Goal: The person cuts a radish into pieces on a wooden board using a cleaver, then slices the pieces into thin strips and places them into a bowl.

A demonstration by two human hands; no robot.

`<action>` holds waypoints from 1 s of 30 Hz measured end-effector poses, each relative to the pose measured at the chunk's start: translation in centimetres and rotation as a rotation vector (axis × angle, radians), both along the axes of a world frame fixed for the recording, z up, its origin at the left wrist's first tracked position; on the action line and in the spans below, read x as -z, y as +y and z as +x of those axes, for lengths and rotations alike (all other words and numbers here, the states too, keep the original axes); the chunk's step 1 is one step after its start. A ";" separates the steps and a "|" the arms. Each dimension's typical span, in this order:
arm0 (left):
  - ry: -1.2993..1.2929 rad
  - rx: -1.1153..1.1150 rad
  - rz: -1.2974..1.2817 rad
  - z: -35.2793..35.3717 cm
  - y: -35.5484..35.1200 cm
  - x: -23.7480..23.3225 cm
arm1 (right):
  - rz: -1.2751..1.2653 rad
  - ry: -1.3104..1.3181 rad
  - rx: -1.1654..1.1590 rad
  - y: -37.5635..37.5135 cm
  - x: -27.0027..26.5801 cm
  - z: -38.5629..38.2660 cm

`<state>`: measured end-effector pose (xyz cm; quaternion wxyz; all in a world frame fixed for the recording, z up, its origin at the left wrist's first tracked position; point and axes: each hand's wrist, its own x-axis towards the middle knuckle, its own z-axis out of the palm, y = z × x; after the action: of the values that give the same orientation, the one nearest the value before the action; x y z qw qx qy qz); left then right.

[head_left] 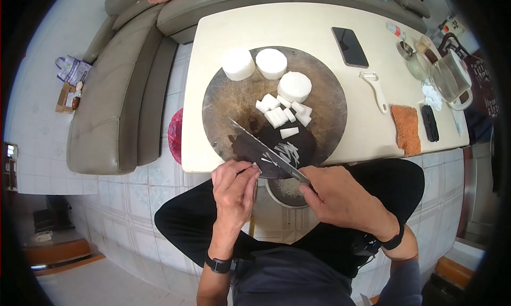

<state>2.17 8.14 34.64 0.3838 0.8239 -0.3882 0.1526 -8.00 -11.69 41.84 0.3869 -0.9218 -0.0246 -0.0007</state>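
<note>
My right hand (338, 194) is wrapped round the handle of a knife (266, 149), whose blade lies slantwise over the near part of a round wooden board (218, 104). My left hand (233, 184) pinches a small white piece (255, 165) at the board's near edge, left of the blade. Thin white strips (288, 153) lie beside the blade. Several white chunks (275, 117) sit further back on the board, and behind them stand three thick white cylinders (238, 65). A metal bowl (288, 195) holding fine white shreds is under the board's near edge, partly hidden by my right hand.
On the cream table (298, 26) are a phone (349, 46), a white peeler (376, 91), an orange cloth (405, 129), a black case (429, 123) and a clear pitcher (451, 78). A grey sofa (120, 88) stands left; people's limbs show at the back.
</note>
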 end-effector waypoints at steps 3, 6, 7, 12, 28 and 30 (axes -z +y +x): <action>-0.025 -0.019 0.003 0.0 -0.6 0.2 | -0.009 -0.005 -0.006 0.2 0.1 -0.1; 0.004 -0.073 -0.018 -0.3 -1.1 0.0 | 0.002 -0.002 -0.019 0.4 0.3 -0.2; 0.017 -0.066 -0.006 -0.4 -1.1 -0.3 | 0.011 -0.003 -0.022 0.4 0.3 -0.1; 0.124 0.076 0.070 0.5 0.4 -1.5 | 0.011 0.067 -0.040 0.2 -0.1 -0.3; -0.077 -0.040 0.038 -0.2 -0.5 0.0 | 0.020 0.068 -0.068 0.8 -0.3 -0.3; -0.089 -0.026 0.042 -0.1 -0.5 0.0 | 0.023 0.071 -0.068 0.9 -0.3 -0.3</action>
<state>2.02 7.67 34.68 0.3467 0.8291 -0.3973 0.1858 -8.33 -10.81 42.17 0.3981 -0.9153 -0.0425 0.0448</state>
